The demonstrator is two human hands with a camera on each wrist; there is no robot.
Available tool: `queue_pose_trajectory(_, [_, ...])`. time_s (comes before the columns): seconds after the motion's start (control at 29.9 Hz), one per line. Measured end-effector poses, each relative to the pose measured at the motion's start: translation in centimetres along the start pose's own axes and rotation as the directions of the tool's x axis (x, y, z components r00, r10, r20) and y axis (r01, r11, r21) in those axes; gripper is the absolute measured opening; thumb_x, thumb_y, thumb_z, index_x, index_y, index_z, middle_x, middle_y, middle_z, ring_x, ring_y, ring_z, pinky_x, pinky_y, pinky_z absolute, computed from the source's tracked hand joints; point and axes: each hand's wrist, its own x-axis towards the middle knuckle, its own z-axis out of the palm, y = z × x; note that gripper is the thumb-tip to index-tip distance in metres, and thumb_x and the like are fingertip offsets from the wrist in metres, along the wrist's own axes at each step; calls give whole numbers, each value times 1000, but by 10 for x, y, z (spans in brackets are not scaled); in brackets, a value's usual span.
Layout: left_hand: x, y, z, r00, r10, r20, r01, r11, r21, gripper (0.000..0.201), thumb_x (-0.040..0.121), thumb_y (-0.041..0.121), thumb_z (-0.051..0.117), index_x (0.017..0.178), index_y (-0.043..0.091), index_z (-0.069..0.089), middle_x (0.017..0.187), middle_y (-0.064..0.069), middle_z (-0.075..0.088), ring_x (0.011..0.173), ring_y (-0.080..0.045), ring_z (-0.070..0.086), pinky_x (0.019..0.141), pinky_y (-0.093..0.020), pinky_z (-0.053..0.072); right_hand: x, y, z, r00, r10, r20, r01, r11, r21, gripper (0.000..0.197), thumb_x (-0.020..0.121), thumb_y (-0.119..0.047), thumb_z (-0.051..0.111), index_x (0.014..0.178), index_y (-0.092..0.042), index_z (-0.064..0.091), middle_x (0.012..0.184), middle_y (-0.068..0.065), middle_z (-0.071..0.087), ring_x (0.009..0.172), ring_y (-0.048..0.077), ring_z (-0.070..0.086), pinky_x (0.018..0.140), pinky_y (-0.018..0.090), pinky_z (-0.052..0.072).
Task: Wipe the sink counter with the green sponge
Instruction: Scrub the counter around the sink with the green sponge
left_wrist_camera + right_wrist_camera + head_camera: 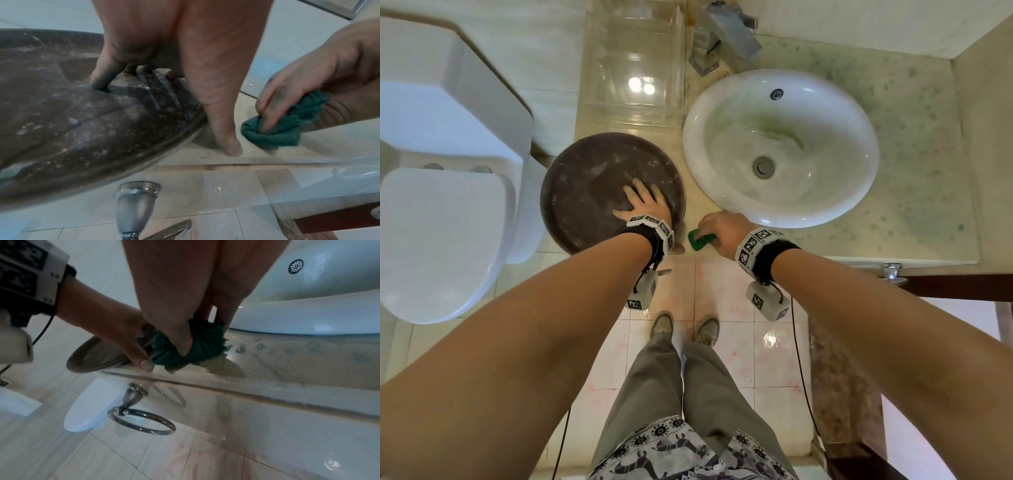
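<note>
My right hand (717, 231) grips the crumpled green sponge (699, 241) and presses it onto the beige sink counter (914, 192), near its front edge and just left of the white basin (722, 113). In the right wrist view the thumb and fingers curl round the sponge (205, 344). My left hand (645, 205) rests with spread fingers on a dusty dark round tray (585, 192) beside the basin. Its thumb (228, 144) reaches down past the tray rim to the counter, close to the sponge (273, 136).
Green specks cover the counter right of the basin. A clear plastic box (637, 68) and the faucet (722, 37) stand at the back. A white toilet (441, 205) is on the left. A chrome towel ring (141, 421) hangs below the counter's front edge.
</note>
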Motion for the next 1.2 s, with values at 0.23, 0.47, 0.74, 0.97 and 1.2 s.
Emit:
queue_pose_trajectory(0.23, [1,2,-1,1000,3,-21,-3,1000,6,119,76,45,81,154,6,0,158,-28,-6,144,-50,0,102,-69,32,-7,-1,-8,969,-45,243,81,987,-139,46,83,1,57,119,-27,66,127,-4,61,115,24,56,94,37,49])
queue_pose_trajectory(0.47, [2,1,-3,1000,10,-28,-11,999,-40,89,94,28,63,155,7,1,158,-27,-9,144,-49,-3,104,-70,28,-5,7,-33,971,240,2,-238,963,130,36,86,-4,56,111,-26,69,118,2,65,109,25,60,96,36,49])
queue_pose_trajectory(0.74, [2,1,-2,999,3,-40,-5,999,-50,86,95,27,62,155,7,3,159,-26,-7,144,-49,-3,104,-70,28,22,-11,-4,945,311,-97,-290,939,184,40,88,-8,55,125,-22,61,124,6,59,113,29,56,93,34,45])
queue_pose_trajectory(0.97, [-1,0,-3,999,10,-32,-11,999,-44,88,94,25,63,155,7,3,159,-26,-8,144,-49,-3,104,-70,28,5,-10,15,997,55,-54,-48,993,111,51,74,7,54,111,-23,72,112,0,67,104,28,58,89,37,48])
queue_pose_trajectory(1.2, [-1,-3,0,999,21,-37,-23,999,-38,96,91,34,68,155,8,1,159,-25,-8,145,-47,-2,104,-69,30,-22,4,17,994,107,-2,-107,992,71,50,81,6,51,113,-28,70,117,-4,65,112,23,54,96,42,47])
